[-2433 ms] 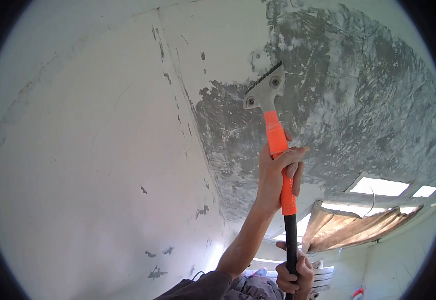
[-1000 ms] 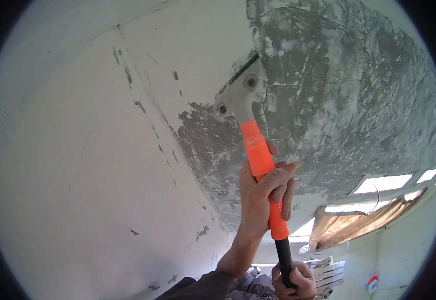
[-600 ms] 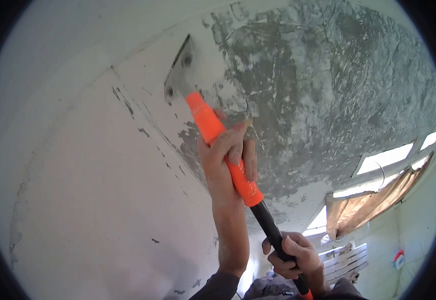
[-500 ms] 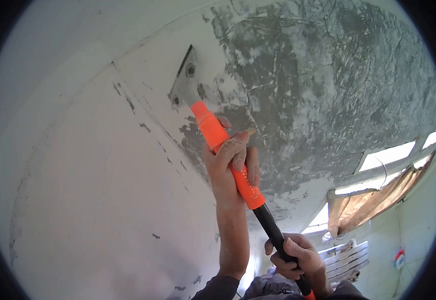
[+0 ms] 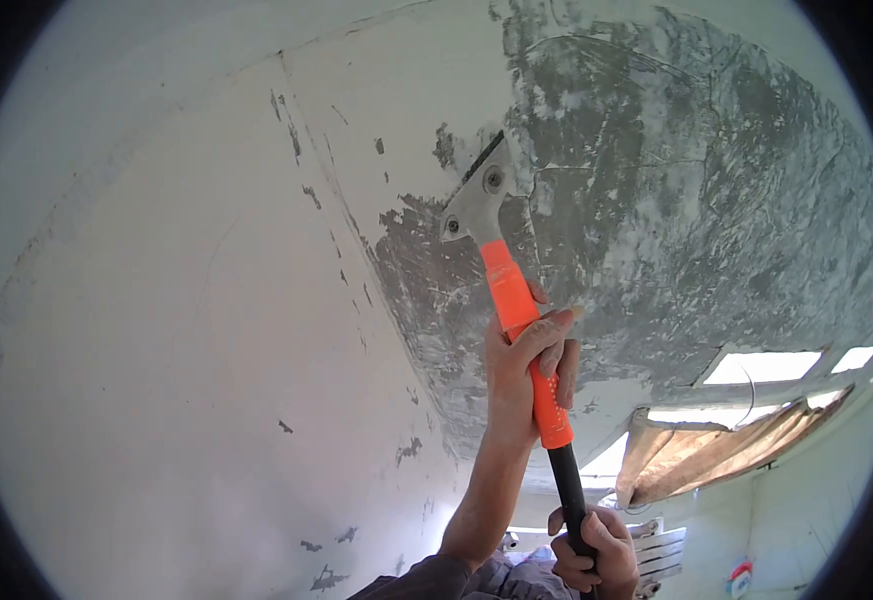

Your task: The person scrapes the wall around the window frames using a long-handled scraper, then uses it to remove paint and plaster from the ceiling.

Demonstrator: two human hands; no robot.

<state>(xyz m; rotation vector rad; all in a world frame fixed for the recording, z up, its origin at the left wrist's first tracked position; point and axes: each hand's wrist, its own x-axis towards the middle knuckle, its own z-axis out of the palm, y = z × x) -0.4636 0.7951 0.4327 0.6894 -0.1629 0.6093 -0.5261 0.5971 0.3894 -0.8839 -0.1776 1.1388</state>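
A long-handled scraper with a wide metal head is tilted up against the ceiling. Its dark blade edge lies at the border between white coating and a grey patch. My left hand is closed around the orange grip below the head. Lower down, my right hand wraps the black shaft. White dust coats the fingers of my left hand. The bottom end of the handle is out of sight below my right hand.
A smooth white surface with small grey chips fills the left side. At the right, a brown curtain hangs under bright window panes. A white slatted object and a small red-and-blue item appear lower right.
The scraper head has moved right and somewhat down across the surface, with both hands still on the handle. My view has shifted too, so the ceiling patch sits farther right and higher.
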